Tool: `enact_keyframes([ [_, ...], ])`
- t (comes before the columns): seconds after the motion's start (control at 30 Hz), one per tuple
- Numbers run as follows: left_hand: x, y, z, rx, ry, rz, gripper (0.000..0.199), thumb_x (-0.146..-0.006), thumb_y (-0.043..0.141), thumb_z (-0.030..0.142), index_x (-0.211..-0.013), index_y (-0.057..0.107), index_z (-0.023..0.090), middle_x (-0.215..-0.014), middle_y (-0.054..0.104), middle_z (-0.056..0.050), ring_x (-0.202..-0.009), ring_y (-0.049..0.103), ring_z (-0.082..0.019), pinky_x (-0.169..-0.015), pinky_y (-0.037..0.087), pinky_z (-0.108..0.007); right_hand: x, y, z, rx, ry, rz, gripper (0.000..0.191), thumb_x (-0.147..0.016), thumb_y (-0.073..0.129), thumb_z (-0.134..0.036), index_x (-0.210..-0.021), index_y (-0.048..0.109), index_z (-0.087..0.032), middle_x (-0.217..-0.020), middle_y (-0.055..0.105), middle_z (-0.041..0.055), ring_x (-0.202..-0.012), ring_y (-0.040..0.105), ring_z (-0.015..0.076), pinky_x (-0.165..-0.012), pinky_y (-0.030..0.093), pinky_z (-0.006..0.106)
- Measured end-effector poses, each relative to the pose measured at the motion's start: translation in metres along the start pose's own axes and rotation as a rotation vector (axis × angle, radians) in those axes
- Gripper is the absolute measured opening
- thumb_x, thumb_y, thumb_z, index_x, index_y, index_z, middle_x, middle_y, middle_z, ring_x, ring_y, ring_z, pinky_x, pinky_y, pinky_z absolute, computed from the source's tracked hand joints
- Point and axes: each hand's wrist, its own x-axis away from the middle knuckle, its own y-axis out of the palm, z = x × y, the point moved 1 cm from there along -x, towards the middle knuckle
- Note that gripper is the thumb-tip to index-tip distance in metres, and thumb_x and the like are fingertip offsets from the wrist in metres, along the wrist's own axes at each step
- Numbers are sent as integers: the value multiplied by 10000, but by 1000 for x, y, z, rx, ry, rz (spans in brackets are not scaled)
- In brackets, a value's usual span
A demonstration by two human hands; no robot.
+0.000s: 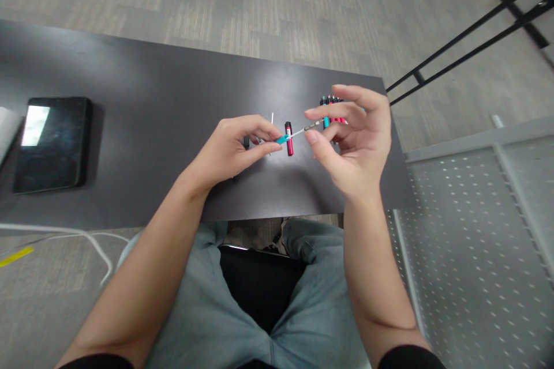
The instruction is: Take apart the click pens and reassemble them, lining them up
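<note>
My left hand [246,147] pinches a short teal pen part [283,139] between thumb and fingertips. From it a thin pen refill [298,132], pale with a dark grey end section, points right and slightly up. My right hand [357,132] is raised around the refill's far end, thumb and index finger apart on either side of it. Below the refill lies a red pen piece with a black end [289,149] on the dark table. A thin white rod [272,117] shows beside my left fingers, and small dark parts behind them are mostly hidden.
Several red, teal and black pens [326,121] lie in a row behind my right hand, partly covered. A black tablet-like device [52,147] rests on the table's [164,127] left side. A perforated grey panel [471,230] and black rails [459,37] stand to the right.
</note>
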Motion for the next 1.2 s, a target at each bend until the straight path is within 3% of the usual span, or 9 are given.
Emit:
enact_keyframes([
  [0.1, 0, -4, -2, 18, 11, 51, 149, -1039, 1029, 417, -1073, 969, 285, -1055, 977, -44, -908, 913, -248, -889, 755, -376, -2, -1, 4, 11, 6, 70, 750, -1046, 1062, -661, -1661, 673, -480, -1473, 872, 112, -1134, 878, 351, -658, 683, 460],
  [0.17, -1, -10, -4, 21, -6, 100, 241, -1037, 1059, 485, -1071, 948, 274, -1055, 970, -50, -916, 918, -254, -905, 772, -389, -3, 1, 6, -1, 25, 48, 588, -1071, 1035, -650, -1541, 753, -439, -1354, 876, 94, -979, 837, 312, -644, 645, 449],
  [0.3, -3, -25, -11, -36, -52, 198, 383, -1031, 1075, 621, -1096, 895, 290, -1099, 949, -50, -973, 926, -264, -972, 799, -424, 1, 21, 3, 40, 28, -288, 235, -1142, 943, -505, -1203, 823, -312, -1098, 826, 30, -702, 653, 191, -696, 599, 407],
  [0.37, -3, -32, -14, -77, -74, 237, 363, -1061, 1044, 617, -1105, 874, 299, -1139, 945, -49, -1027, 931, -270, -1003, 806, -440, 8, 37, -1, 125, 38, -464, 196, -1151, 921, -434, -1234, 827, -283, -1195, 846, 49, -749, 681, 190, -779, 627, 406],
  [0.5, -3, -36, -19, -82, -61, 257, 419, -1095, 1019, 688, -1108, 864, 299, -1172, 955, -49, -1066, 936, -279, -1024, 807, -461, 19, 63, -11, 309, 88, -666, 521, -1112, 1011, -465, -1541, 797, -261, -1518, 824, 147, -999, 822, 285, -913, 704, 466],
  [0.67, -4, -33, -30, -27, 55, 267, 597, -1085, 969, 896, -1151, 892, 308, -1133, 952, -40, -991, 929, -259, -936, 795, -429, 20, 76, -19, 478, 95, -738, 621, -1157, 952, -471, -1686, 775, -199, -1616, 781, 211, -1355, 872, 462, -1098, 775, 628],
  [0.8, -4, -32, -32, -24, 74, 263, 622, -1095, 932, 935, -1164, 899, 318, -1148, 949, -36, -991, 933, -254, -941, 794, -435, 20, 78, -21, 494, 102, -733, 496, -1175, 900, -420, -1617, 816, -211, -1630, 777, 221, -1335, 877, 458, -1065, 781, 636],
  [0.97, -4, -34, -26, -44, 41, 242, 605, -1100, 941, 916, -1149, 883, 315, -1151, 940, -33, -1009, 931, -257, -966, 791, -446, 18, 69, -5, 193, 149, -656, 378, -1083, 972, -383, -1392, 800, -252, -1500, 818, 125, -940, 839, 256, -979, 749, 501],
  [1.2, -4, -32, -21, -52, 6, 254, 436, -1086, 1011, 696, -1120, 893, 278, -1109, 954, -38, -947, 911, -241, -919, 765, -392, 3, 43, 13, -435, 327, -575, 758, -924, 1162, -508, -1514, 715, -341, -1144, 836, -36, -675, 678, 130, -670, 642, 311],
])
